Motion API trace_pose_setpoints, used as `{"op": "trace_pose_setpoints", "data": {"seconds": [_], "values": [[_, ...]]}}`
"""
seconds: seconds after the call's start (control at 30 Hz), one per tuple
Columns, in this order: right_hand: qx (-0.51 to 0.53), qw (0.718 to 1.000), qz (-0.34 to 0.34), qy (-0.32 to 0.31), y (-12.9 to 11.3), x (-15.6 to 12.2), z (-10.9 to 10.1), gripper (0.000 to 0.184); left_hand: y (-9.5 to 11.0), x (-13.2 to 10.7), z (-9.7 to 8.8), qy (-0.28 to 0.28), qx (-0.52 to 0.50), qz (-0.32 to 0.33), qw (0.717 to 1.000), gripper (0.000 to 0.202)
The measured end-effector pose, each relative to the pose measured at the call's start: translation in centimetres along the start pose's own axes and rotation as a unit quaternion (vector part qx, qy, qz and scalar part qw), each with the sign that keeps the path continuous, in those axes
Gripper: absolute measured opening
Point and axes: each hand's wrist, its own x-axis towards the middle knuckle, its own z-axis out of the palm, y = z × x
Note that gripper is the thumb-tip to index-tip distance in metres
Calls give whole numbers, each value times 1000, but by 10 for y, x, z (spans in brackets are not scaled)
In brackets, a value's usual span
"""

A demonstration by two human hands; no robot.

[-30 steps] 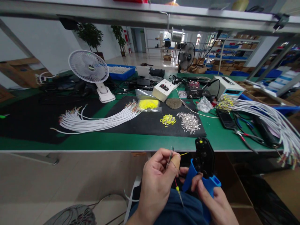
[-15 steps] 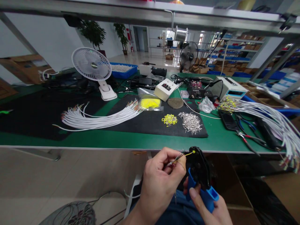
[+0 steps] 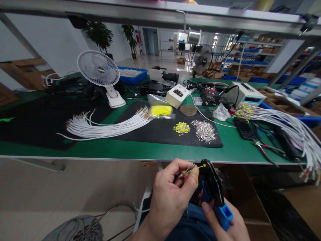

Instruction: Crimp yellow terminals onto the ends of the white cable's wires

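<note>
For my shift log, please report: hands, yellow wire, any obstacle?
Left hand pinching wires; right hand gripping crimper. Yellow wire reaching crimper head. No obstruction seen.

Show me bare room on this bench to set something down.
Bare: the green strip between black mat and front edge; also the mat between cable bundle and yellow terminals. Crowded: right end, with pliers and white cables.

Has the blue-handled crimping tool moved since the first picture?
Yes: the crimping tool now has its head lower in view and further left, judged against the front edge of the table.
</note>
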Motion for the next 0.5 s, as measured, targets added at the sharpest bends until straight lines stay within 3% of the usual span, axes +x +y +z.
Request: {"op": "trace_pose_setpoints", "data": {"seconds": [0.2,0.27,0.33,0.5], "values": [[-69,996,-11,56,21,-7,0,30,2,-3,-7,-30,2,-12,999,18],[-104,993,-19,57,29,-7,-3,48,0,-6,-11,-32,12,5,999,18],[-152,986,-67,33,34,-4,-8,65,-2,-7,-16,-36,27,25,999,16],[-198,946,-255,-23,32,12,-21,69,-2,-9,-22,-41,35,45,998,13]]}}
